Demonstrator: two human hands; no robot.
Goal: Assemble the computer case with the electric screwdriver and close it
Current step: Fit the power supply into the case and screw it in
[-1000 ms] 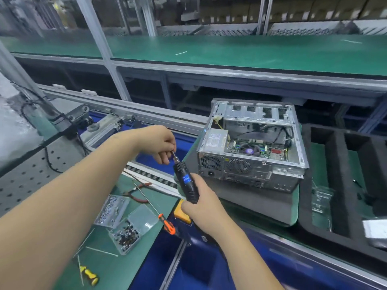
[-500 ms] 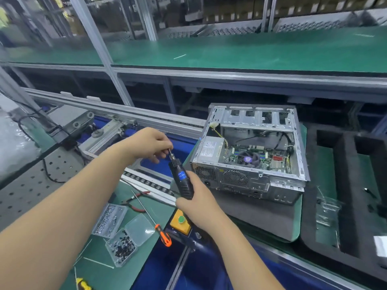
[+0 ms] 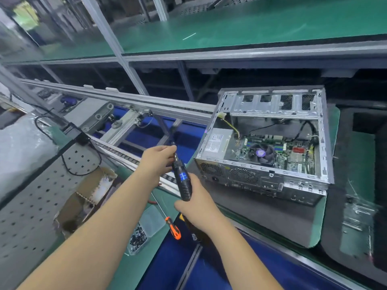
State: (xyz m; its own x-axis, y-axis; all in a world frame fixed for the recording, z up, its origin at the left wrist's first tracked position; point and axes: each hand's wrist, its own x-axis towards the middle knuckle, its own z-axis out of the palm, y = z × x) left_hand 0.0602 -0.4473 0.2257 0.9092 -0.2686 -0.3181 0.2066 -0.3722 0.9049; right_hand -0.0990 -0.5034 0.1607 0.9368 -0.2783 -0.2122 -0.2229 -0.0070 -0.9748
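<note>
far left: a torn cardboard box (image 3: 83,197) on the perforated grey bench (image 3: 27,206), apart from the work. just right of it, low down, a clear tray of dark screws (image 3: 137,237) with its lid open, beside an orange-handled screwdriver (image 3: 172,228) on the green mat (image 3: 134,266); good to leave within reach for the next fastener.

centre: left hand (image 3: 156,162), fingers curled, tips pinching at the bit end of the electric screwdriver (image 3: 182,180). probably seating a screw on the tip, though too small and blurred to tell. best done with the bit held steady and the screw square on it, seated fully before letting go, so nothing drops into the conveyor gap below.

right hand (image 3: 196,206), wrapped around the lower barrel of the driver, tool tilted up and to the left, blue label facing up. worth keeping clear of the trigger until the tip is loaded and lined up.

right: computer case (image 3: 270,143), lying on a grey pad (image 3: 261,218), open side up, motherboard, fan and power supply exposed, no side panel on it yet. well apart from the tool for now. for driving: tip straight into the hole, light pressure, away from the loose yellow and black cables.

far right: black foam tray (image 3: 356,130) holding clear plastic bags (image 3: 359,210).
</note>
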